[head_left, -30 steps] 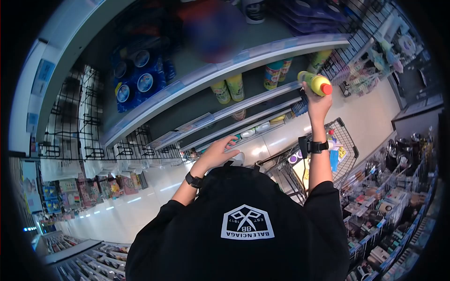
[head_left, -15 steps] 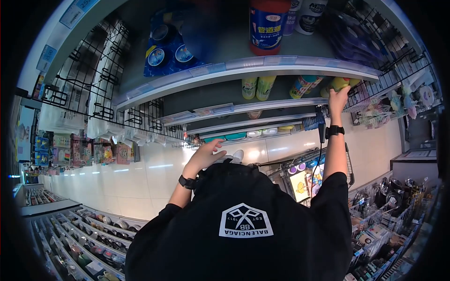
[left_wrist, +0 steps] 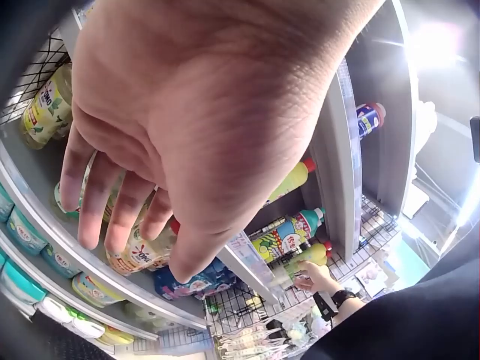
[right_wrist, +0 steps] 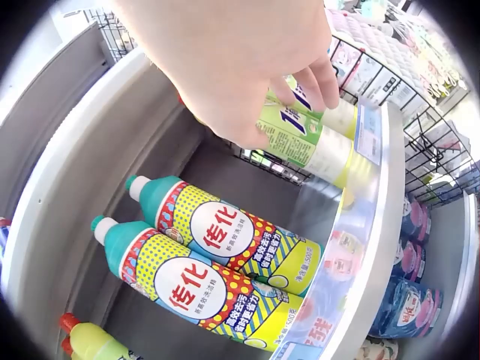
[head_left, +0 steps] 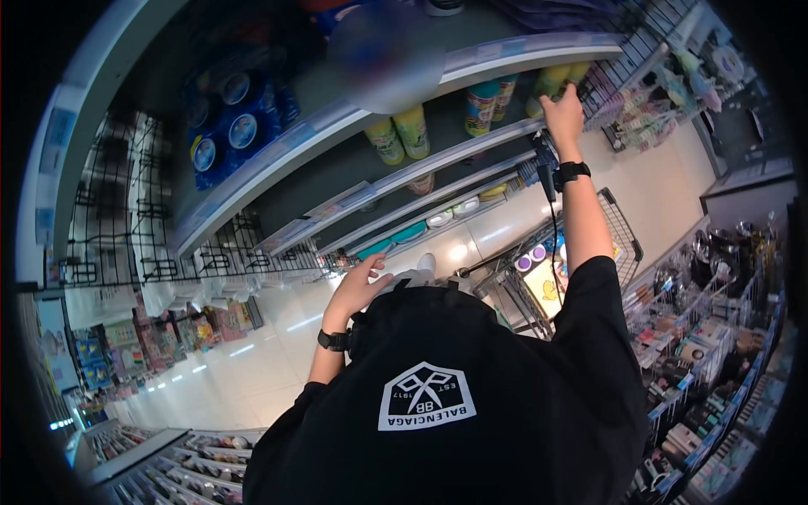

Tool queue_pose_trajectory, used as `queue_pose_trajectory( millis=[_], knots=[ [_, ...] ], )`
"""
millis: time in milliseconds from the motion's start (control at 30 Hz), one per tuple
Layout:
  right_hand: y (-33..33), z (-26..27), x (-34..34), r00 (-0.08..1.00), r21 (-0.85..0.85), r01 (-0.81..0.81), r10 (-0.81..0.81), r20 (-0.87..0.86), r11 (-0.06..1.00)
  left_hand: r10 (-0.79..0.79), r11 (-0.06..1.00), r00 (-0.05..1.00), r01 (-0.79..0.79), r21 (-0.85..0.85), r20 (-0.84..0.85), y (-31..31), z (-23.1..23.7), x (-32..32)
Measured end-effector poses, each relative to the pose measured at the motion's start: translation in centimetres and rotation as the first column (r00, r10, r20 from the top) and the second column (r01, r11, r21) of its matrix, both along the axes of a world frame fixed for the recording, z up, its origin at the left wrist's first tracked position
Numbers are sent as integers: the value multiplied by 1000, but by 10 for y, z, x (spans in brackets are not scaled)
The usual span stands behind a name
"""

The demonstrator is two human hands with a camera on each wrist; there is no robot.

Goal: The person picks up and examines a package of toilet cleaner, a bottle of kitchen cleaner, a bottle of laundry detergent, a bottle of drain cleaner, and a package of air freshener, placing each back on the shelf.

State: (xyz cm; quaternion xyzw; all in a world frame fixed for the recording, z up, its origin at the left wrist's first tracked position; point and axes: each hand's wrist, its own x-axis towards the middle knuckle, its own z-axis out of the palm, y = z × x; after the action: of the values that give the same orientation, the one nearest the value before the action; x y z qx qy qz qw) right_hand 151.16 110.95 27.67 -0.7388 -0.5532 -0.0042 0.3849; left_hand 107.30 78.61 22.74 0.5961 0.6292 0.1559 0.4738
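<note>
Grey metal shelving is framing a shopper's reach: the right hand (head_left: 566, 114) is gripping a yellow-green bottle (head_left: 551, 82) at the right end of a shelf (right_wrist: 244, 180), thumb on one side and fingers on the other. Overhead, the upper shelf's lip (head_left: 488, 57) is running close above the bottle, and a black wire panel (right_wrist: 439, 135) is bounding the shelf's end just beside it. More room is lying on the other side, between the held bottle and two teal bottles (right_wrist: 202, 289). The left hand (head_left: 358, 290) is hovering near the body, holding nothing, its fingers loosely bent above the pale floor (head_left: 278, 328).

One second earlier, the right hand was holding a red-capped yellow bottle out past the shelf's front edge; now it is reaching inside, where a matching bottle is standing alongside the gripped one.

Yellow-and-red labels are wrapping the teal bottles, while blue bottles (right_wrist: 405, 307) are filling part of a lower shelf. Behind the right arm, a wire cart (head_left: 624, 225) is carrying a yellow pictured pack (head_left: 543, 286) and round purple-topped items (head_left: 524, 263).
</note>
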Motion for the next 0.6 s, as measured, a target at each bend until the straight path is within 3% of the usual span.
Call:
queue_pose_trajectory(
  millis=[167,233,300,367,400,433,467,500,567,600],
  knots=[
    [-56,-16,34,997,43,-4,7,-70,999,-55,998,998,55,-29,-8,12,-15,1],
    [-95,-29,52,949,27,20,-11,-316,999,-92,995,996,92,-43,1,16,-21,6],
    [-161,-87,88,887,-54,155,-163,-431,986,-186,982,982,184,-37,-36,29,-27,10],
    [-214,-151,108,919,20,273,-255,-300,962,-239,971,970,238,-23,-45,38,-25,22],
    [-244,-181,123,917,-108,251,-272,-291,962,-273,962,960,272,-34,-52,44,-25,29],
    [-273,-207,125,932,-83,298,-308,-189,951,-311,950,949,308,-45,-57,50,-27,36],
    [-302,-215,123,813,-277,289,-388,-435,916,-369,929,928,368,-25,-55,56,-40,40],
    [-326,-232,126,774,-385,285,-448,-447,878,-433,902,898,430,-45,-84,64,-33,52],
    [-361,-238,113,597,-448,329,-551,-583,831,-542,841,837,538,-65,-73,77,-48,69],
    [-372,-233,108,564,-503,336,-598,-570,796,-571,820,818,567,-71,-69,83,-55,77]
  ],
)
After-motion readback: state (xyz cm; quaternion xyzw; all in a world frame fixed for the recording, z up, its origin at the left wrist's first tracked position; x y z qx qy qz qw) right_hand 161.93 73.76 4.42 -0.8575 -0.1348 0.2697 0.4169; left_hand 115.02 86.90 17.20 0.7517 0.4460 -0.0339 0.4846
